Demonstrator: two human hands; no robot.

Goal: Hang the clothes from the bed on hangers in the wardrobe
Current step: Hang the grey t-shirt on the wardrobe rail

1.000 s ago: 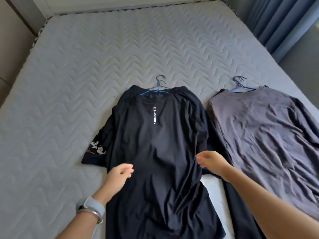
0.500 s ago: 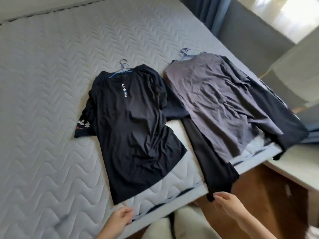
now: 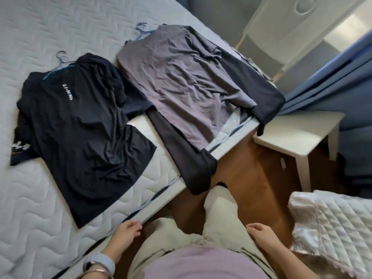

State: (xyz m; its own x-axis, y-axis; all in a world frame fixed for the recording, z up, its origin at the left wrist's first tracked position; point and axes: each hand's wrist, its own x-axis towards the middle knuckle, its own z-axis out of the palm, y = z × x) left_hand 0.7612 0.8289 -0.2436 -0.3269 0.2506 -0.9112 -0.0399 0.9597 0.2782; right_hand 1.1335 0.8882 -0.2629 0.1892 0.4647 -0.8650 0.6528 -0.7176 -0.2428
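A quilted pad [image 3: 332, 228] is lying low on the right, and a white side table [image 3: 298, 133] is standing beyond it, just beside the bed [image 3: 30, 208] corner. Both hands are hanging loosely curled and holding nothing, the left hand [image 3: 128, 231] at the mattress edge and the right hand [image 3: 259, 232] by the trouser leg. Farther out, the black T-shirt [image 3: 80, 133] and grey shirt [image 3: 181, 81] are lying flat side by side on the bed

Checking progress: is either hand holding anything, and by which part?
Nothing is held. The left hand is empty at the mattress edge, the right hand empty by the trouser leg; the black T-shirt and grey shirt lie untouched.
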